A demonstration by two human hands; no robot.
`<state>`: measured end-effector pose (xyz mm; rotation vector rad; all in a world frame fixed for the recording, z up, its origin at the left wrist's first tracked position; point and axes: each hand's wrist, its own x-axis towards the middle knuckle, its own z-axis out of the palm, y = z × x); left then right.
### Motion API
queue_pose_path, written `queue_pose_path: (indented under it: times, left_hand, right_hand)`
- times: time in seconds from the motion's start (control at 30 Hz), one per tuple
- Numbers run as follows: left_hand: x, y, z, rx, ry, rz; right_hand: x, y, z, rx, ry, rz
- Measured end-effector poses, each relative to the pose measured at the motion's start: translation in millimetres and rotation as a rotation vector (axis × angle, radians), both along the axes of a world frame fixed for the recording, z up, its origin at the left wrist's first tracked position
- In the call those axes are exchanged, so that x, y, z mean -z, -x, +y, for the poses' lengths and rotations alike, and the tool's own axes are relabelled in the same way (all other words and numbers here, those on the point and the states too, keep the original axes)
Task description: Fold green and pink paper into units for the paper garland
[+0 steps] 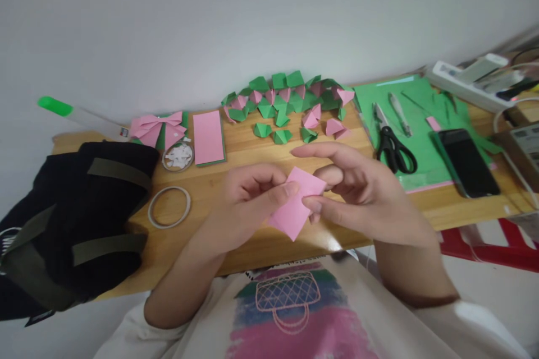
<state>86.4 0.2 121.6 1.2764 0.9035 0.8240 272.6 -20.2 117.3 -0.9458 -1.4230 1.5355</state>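
Observation:
A small piece of pink paper [292,216] is held up over the table's front edge, in front of my shirt. My left hand [256,196] pinches it from the left, thumb lying on its face. From the right, my right hand [357,196] grips it between thumb and fingers, with the index finger stretched out away from the sheet. The fingers behind the paper are partly hidden. Beyond my hands stand folded green paper pieces [281,136] and folded pink paper pieces [336,128], in front of a curved row of joined green and pink pieces [269,98].
On the left lie a black bag [105,190], a tape ring [169,207], a ring of white scraps [179,156], a pink bow [158,126] and pink sheets [209,137]. To the right, scissors [393,146], a craft knife [399,114] and a phone [467,160] rest on green paper [429,162].

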Motion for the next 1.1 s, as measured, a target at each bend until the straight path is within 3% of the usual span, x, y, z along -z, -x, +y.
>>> queue_pose_path:
  times: [0.17, 0.27, 0.57, 0.73, 0.87, 1.0, 1.1]
  left_hand:
    - [3.3, 1.7, 1.6, -0.059, -0.065, -0.04]
    - [4.1, 2.0, 1.7, -0.089, -0.105, -0.019]
    - [5.1, -0.4, 4.6, -0.147, -0.241, 0.14]
    - [-6.3, 0.0, 11.7, -0.178, -0.463, 0.275]
    - [-20.8, 1.7, 22.0, -0.196, -0.587, 0.376]
    - [-31.3, 3.8, 31.3, -0.166, -0.513, 0.323]
    - [-34.2, 5.0, 36.0, -0.174, -0.384, 0.167]
  right_hand:
    - [-0.4, 3.1, 3.1, 0.036, 0.14, 0.131]
    - [-0.3, 5.1, 4.6, 0.039, 0.177, 0.094]
    - [7.7, 12.9, 7.9, 0.065, 0.054, -0.014]
    - [2.9, 18.2, 14.5, 0.11, -0.033, -0.015]
    - [-8.5, 18.3, 29.6, 0.05, -0.062, -0.068]
    - [-20.4, 18.5, 43.6, -0.015, -0.151, -0.134]
    - [-27.5, 22.1, 48.1, 0.031, -0.256, -0.138]
